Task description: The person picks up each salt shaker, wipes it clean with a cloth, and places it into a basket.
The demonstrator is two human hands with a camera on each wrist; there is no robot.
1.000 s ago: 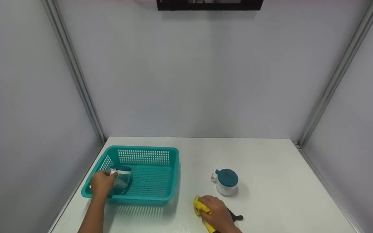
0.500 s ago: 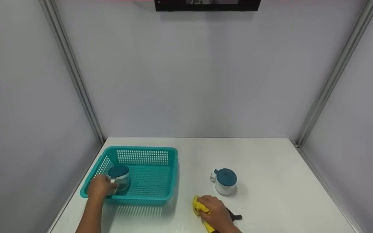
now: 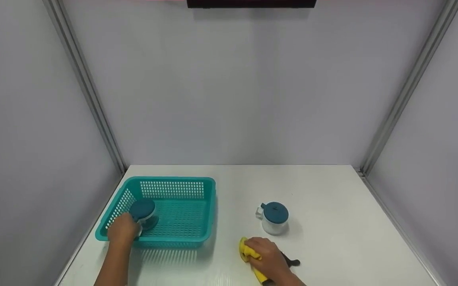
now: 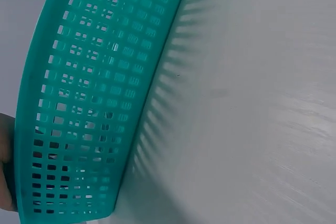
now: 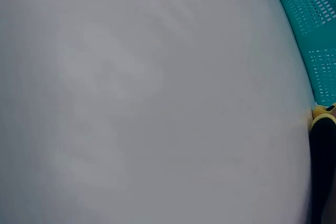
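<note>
Inside the teal basket (image 3: 209, 214), at its left end, a clear jar with a dark blue lid (image 3: 142, 208) stands nearly upright. My left hand (image 3: 123, 229) reaches over the basket's near left rim and grips the jar's side handle, which is mostly hidden behind the fingers. In the left wrist view, only part of the hand (image 4: 5, 161) shows beyond the basket wall. On the table to the right, my right hand (image 3: 268, 257) holds a crumpled yellow-and-black item (image 3: 249, 251), soft looking. Its black end (image 3: 292, 262) sticks out past the hand; its exact kind is unclear.
A second jar with a blue lid (image 3: 275, 214) and a handle on its left stands on the white table (image 3: 332, 222), just beyond my right hand. Grey panels (image 3: 229, 99) enclose the table at the back and sides. A black object (image 3: 251, 3) hangs at the top.
The jar in my left hand has gone from tilted to nearly upright, lower in the basket. My right hand keeps its hold on the yellow-and-black item, almost still. The head view has shifted slightly.
</note>
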